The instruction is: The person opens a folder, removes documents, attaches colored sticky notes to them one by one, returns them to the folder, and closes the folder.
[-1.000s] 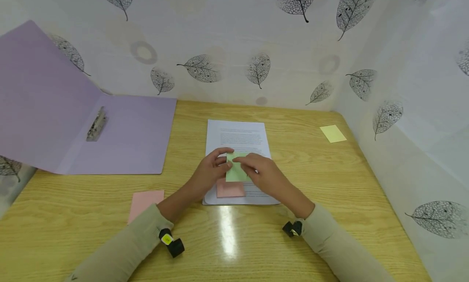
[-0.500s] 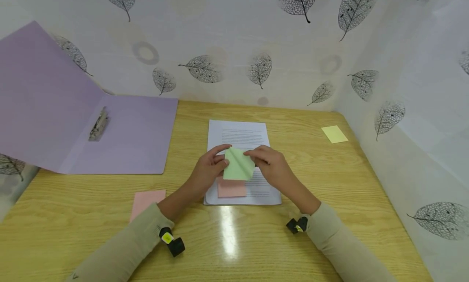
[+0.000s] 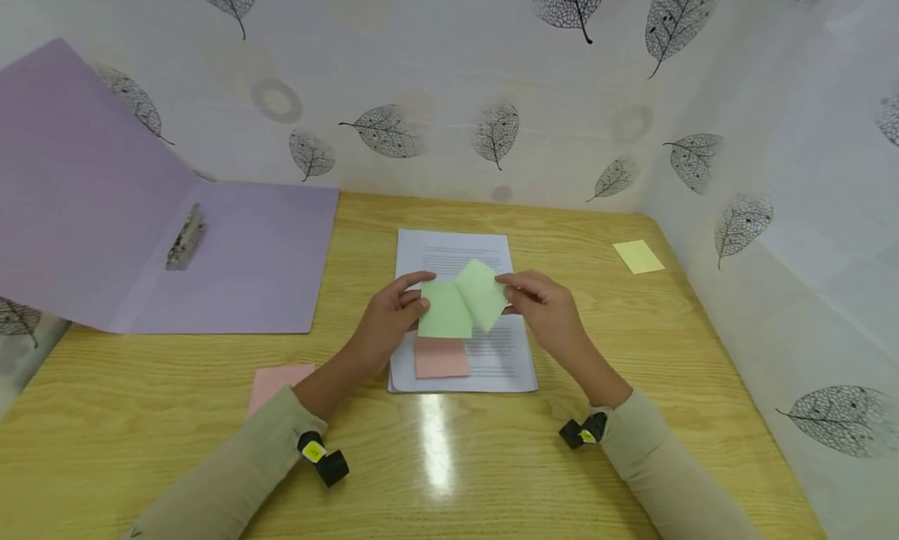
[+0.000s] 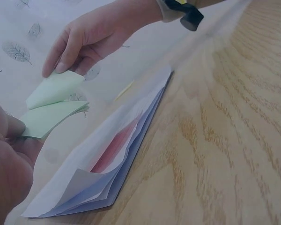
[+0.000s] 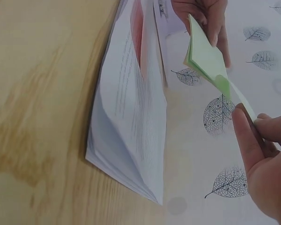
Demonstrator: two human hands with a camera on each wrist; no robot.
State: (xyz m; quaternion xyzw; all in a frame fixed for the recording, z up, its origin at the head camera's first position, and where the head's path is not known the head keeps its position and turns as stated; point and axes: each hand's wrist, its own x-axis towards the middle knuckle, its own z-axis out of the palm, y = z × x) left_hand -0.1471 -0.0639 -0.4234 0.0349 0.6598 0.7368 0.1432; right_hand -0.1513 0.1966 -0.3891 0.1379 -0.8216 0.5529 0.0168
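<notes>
A pad of green sticky notes [image 3: 444, 314] is pinched at its left side by my left hand [image 3: 379, 325], above the printed papers [image 3: 502, 362]. Between the thumb and fingers of my right hand [image 3: 551, 306] is a single green sticky note [image 3: 483, 292], turned at an angle. Its inner edge meets the pad, and the right wrist view shows a curled green corner [image 5: 222, 85] there. The left wrist view shows the thickness of the pad [image 4: 61, 117] below the lifted sheet [image 4: 56, 87]. Just under the pad, a pink sticky note [image 3: 441, 359] lies on the papers.
An open purple folder [image 3: 263, 267] with a metal clip [image 3: 186, 239] lies at the left. Another pink sheet [image 3: 274, 384] is on the table, partly behind the left sleeve. A yellow note [image 3: 637, 256] lies at the far right. Leaf-patterned cloth [image 3: 421, 72] bounds the back and right.
My right hand has moved right, lifting the top green note from flat on the pad to bent, then swung out at an angle. The left hand with the pad has shifted slightly left.
</notes>
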